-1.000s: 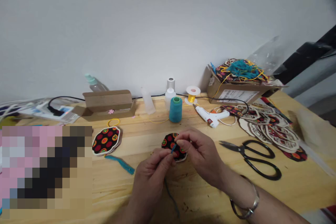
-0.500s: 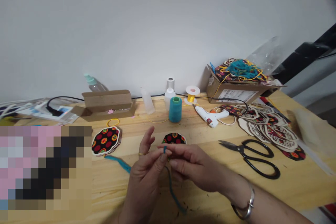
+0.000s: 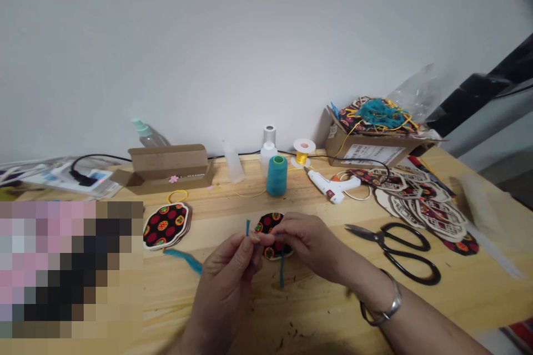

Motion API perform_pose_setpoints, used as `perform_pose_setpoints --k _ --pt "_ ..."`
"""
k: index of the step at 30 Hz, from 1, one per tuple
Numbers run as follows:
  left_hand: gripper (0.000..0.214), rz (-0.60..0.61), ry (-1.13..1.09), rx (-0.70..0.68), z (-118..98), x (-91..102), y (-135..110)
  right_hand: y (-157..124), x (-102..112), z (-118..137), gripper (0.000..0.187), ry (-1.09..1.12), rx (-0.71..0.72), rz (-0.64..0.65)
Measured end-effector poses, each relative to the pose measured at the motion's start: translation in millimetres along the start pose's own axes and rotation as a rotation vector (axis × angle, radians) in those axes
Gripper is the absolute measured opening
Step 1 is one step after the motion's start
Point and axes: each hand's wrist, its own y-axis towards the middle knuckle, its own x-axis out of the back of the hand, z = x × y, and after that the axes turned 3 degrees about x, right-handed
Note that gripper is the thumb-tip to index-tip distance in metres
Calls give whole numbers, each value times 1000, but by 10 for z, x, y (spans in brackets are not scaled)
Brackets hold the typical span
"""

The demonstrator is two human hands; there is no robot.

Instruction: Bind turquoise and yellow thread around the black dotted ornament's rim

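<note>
Teal thread (image 3: 248, 227) held above the table (image 3: 466, 294), well in from its right edge.
The left hand (image 3: 229, 266), thumb to finger, pinches an upright end; the right hand (image 3: 312, 244) seems to pinch it too. Likely light and limp: grip near the ends.

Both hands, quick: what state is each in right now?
Left hand: closed, pinching teal yarn, one end sticking up.
Right hand: closed at the fingertips, apparently on teal yarn too.

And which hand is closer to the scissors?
Right: the right hand is just left of the scissors, not touching them; the left hand is farther left, beyond the right hand.
</note>
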Motion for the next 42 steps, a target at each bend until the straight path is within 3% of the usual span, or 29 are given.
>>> perform_pose_setpoints --k 8,14,19,25,34,38,42 --pt "14 -1 73 69 35 -3 -39 0 79 -104 21 -147 -5 -97" --pt "22 -63 384 76 9 -41 6 -2 45 -78 20 -167 73 -121" --pt "20 68 578 104 -50 -61 17 1 36 -48 20 -216 113 -129" --pt "19 20 609 73 -47 -63 -44 44 118 14 23 -436 154 -158" --pt "28 -3 520 29 -14 -2 -107 477 354 232 21 -749 213 -191" --pt "34 1 473 37 -3 -3 -119 713 475 250 24 -720 275 -276" --pt "32 -3 468 41 -4 -27 -130 920 681 248 20 -595 246 -394"
